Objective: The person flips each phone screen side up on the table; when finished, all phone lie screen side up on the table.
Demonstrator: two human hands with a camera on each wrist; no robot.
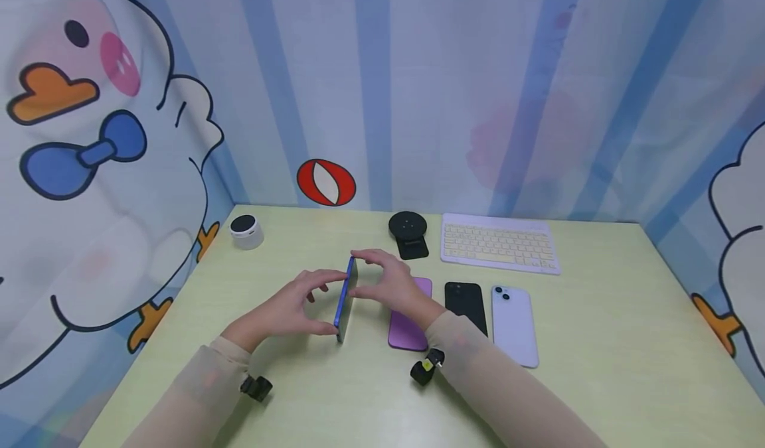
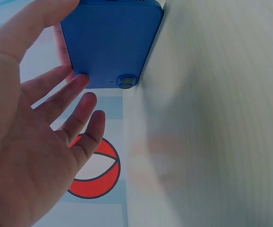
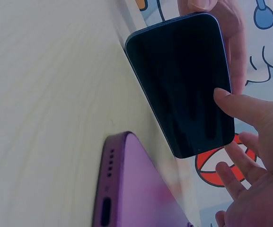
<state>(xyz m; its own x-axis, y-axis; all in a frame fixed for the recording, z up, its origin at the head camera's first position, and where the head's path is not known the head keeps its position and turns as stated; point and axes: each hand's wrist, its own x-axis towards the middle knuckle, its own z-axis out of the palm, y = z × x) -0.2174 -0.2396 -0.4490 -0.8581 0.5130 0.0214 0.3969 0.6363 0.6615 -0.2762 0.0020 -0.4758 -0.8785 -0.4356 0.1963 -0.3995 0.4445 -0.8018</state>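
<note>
A blue smartphone [image 1: 344, 305] is tipped up on a long edge over the table, between both hands. My left hand [image 1: 285, 312] holds it from the left, thumb at the near end and a fingertip by the upper edge. From the other side my right hand [image 1: 394, 287] pinches it, the thumb [image 3: 227, 100] on the dark screen [image 3: 181, 90] and the forefinger at the far end. The blue back and camera lenses [image 2: 126, 81] show in the left wrist view. Just right of it a purple phone [image 1: 408, 332] lies flat, partly hidden by the right hand.
Farther right, a black phone [image 1: 463, 297] and a pale lavender phone [image 1: 515, 328] lie camera side up. Behind them are a lilac keyboard [image 1: 501, 242] and a round black stand [image 1: 408, 225]. A small white cylinder [image 1: 248, 235] sits at the back left, before a printed curtain [image 1: 418, 103].
</note>
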